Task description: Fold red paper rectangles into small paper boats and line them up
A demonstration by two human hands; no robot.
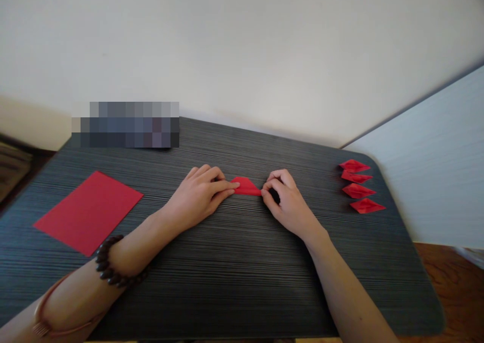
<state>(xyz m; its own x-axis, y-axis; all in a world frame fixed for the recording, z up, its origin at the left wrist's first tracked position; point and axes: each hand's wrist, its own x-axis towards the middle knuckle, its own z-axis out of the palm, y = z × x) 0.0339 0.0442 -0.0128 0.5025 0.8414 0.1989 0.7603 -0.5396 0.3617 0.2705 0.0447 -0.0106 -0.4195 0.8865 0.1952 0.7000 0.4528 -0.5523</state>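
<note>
- Tabletop point(242, 282): dark, finely striped surface with rounded corners, seen from above; it carries every item below.
- Folded red paper point(246, 186): small, flat, pointed piece lying near the middle of the tabletop, somewhat toward the far edge, between the two hands.
- Left hand point(200, 194): palm down on the tabletop, fingers extended and close together; the fingertips press flat on the left end of the folded red paper.
- Right hand point(287, 199): fingers curled, thumb and forefinger pinched together on the right end of the folded red paper; the heel of the hand rests on the tabletop.
- Bead bracelet point(113, 267): dark round beads around the left wrist.
- Cord bracelet point(49, 323): thin reddish band further up the left forearm, at the near left corner.
- Red sheet point(88, 212): flat, unfolded rectangle lying askew near the left edge, well apart from the hands.
- Finished paper folds point(359, 187): four red pointed shapes in a row running front to back by the right edge, near the far right corner, each just beside the next, all pointing right.
- Blurred object point(124, 124): pixelated patch at the far left corner; contents cannot be told.
</note>
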